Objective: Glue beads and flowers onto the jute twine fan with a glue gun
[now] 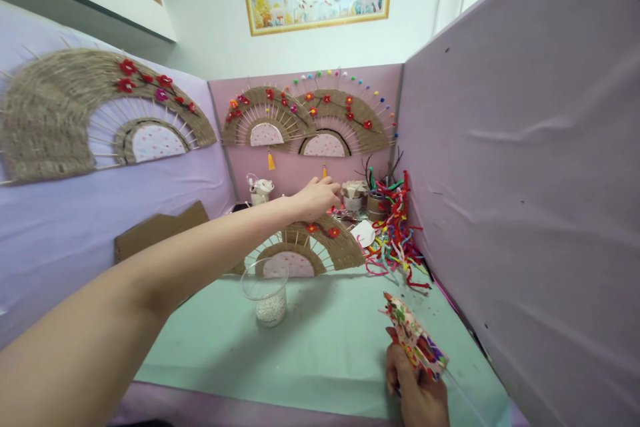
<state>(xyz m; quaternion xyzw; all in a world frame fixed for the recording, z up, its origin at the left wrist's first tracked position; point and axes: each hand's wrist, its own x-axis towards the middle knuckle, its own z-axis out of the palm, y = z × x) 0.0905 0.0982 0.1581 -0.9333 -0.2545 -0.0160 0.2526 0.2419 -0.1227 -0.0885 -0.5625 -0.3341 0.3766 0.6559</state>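
My right hand (417, 387) grips a hot glue gun (413, 333) with a flower-patterned body at the lower right, its nozzle pointing up and to the left. My left arm stretches across the table. At its end my left hand (319, 199) hangs above the top of a woven twine fan (350, 250), its fingers bent and closed together; what they hold, if anything, is hidden. Red flowers (333, 233) decorate that fan, which leans upright at the back of the table. In front of it stands a clear plastic cup (271, 307) with white beads inside.
Colourful fuzzy stems (397, 227) spill over the back right corner beside a brown pot (377, 207) of twigs. A white container (353, 197) and a white jar (261, 190) stand at the back. Finished fans (55, 107) hang on the panels; cardboard (145, 233) leans left.
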